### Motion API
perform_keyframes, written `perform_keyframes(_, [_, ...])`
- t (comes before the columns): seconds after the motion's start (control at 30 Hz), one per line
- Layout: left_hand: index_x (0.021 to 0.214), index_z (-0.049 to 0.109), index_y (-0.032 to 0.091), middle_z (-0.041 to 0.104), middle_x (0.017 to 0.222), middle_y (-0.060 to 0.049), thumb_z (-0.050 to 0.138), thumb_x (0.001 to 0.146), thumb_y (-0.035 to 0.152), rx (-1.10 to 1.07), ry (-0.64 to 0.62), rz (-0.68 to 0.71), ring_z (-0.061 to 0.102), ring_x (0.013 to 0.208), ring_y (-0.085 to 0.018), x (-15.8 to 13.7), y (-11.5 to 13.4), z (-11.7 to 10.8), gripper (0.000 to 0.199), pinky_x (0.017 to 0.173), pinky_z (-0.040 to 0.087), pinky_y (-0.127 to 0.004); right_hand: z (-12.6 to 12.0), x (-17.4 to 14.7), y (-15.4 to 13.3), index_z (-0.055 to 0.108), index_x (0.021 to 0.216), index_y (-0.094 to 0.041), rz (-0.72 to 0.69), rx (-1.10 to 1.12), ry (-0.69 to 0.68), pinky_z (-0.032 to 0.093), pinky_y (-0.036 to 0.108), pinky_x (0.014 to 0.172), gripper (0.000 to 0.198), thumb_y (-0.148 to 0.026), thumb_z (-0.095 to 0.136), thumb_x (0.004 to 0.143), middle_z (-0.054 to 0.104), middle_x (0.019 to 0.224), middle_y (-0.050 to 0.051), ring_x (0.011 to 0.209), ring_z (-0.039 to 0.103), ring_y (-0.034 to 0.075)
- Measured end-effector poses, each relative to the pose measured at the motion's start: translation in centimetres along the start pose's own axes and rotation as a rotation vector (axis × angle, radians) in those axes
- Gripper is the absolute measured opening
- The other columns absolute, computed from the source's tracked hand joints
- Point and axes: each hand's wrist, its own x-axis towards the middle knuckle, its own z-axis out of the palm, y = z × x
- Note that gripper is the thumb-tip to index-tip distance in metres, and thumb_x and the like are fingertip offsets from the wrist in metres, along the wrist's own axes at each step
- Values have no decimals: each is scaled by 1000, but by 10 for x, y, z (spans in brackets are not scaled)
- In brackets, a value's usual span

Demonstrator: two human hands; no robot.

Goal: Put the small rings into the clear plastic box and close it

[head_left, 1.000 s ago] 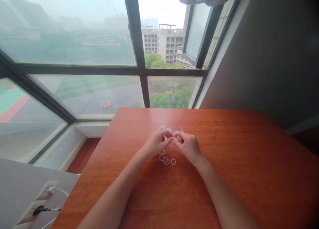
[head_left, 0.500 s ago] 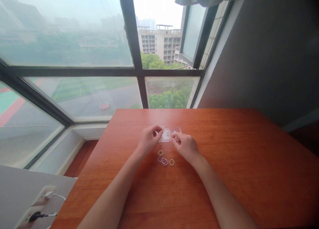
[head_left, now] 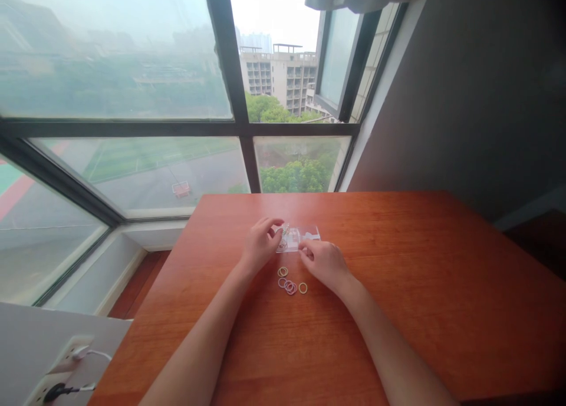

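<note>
A small clear plastic box (head_left: 290,241) lies on the table, its transparent lid (head_left: 312,231) folded out to the right. Small rings (head_left: 283,243) show faintly in its left end. My left hand (head_left: 264,241) has thumb and fingers curled around that end. At the front edge, near where box and lid meet, my right hand (head_left: 325,263) pinches thumb and fingers together; anything between these fingertips is hidden. In front of the box lie yellow hair ties (head_left: 282,271), overlapping pink hair ties (head_left: 289,287) and a single yellow hair tie (head_left: 303,288).
The reddish-brown wooden table (head_left: 398,235) reaches back to a window with dark frames (head_left: 190,128). A grey wall (head_left: 469,99) stands on the right. At lower left, a white plug (head_left: 81,352) and a black plug (head_left: 55,392) sit in wall sockets.
My right hand has shifted slightly left and toward me along the box. My left-hand fingers have spread a little. The loose hair ties keep their arrangement; the view has turned slightly.
</note>
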Motion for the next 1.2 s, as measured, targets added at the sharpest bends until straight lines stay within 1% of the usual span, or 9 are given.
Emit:
perform_keyframes(0.17, [91,65,17,66,86,-3,53,82,18,22,5,12,56,63,-10,-3,-4,-9,15,61,46,-22,2,0,2,67,90,-27,-6,10,-8,35,23,62,13,-27,56,85,70,75,-2,70,63,15])
perform_keyframes(0.27, [90,66,17,67,85,-3,54,83,20,13,7,6,56,63,-10,-2,-5,-12,14,59,46,-21,3,-2,1,67,91,-26,-65,74,-24,35,22,63,14,-28,54,86,69,73,-3,68,61,13])
perform_keyframes(0.43, [88,67,17,69,84,-3,54,83,22,7,3,-14,57,63,-11,-1,-5,-16,15,57,45,-21,8,-7,-7,69,94,-27,-266,150,-186,36,20,62,18,-23,54,84,71,77,-3,69,62,12])
perform_keyframes(0.5, [88,67,17,69,83,-3,54,82,22,4,-4,-17,57,62,-11,-1,-6,-16,15,56,45,-20,11,-8,-8,70,93,-28,-285,149,-247,36,20,62,18,-24,55,84,71,77,-3,70,62,12])
perform_keyframes(0.57, [87,67,17,69,82,-2,55,82,22,3,-12,-21,57,61,-10,-1,-6,-17,15,56,45,-20,11,-7,-8,70,91,-27,-257,129,-271,36,20,62,16,-25,56,83,71,77,-2,70,62,12])
perform_keyframes(0.73, [86,67,17,68,81,-2,55,81,20,-1,-33,-33,58,63,-11,-2,-5,-17,14,56,45,-20,7,-5,-3,69,83,-23,-182,90,-271,34,21,61,14,-26,55,83,71,78,0,69,61,12])
perform_keyframes(0.87, [86,67,17,68,81,-2,55,81,20,-3,-44,-35,58,63,-11,-2,-6,-16,14,56,45,-20,5,-4,1,69,81,-23,-175,119,-252,33,20,58,12,-26,57,82,70,74,-2,66,59,11])
perform_keyframes(1.07, [86,67,17,68,79,-2,55,82,21,-16,-54,-16,58,62,-10,-3,-6,-14,14,55,45,-19,3,0,7,67,76,-20,-133,239,-121,33,19,55,8,-22,60,78,62,62,-3,56,51,8])
perform_keyframes(1.2, [86,68,16,69,78,-2,56,81,21,-88,-75,-15,58,62,-10,-4,3,-12,13,55,45,-19,1,2,6,67,78,-19,-146,375,-13,35,19,55,9,-22,58,79,57,57,-5,51,47,8])
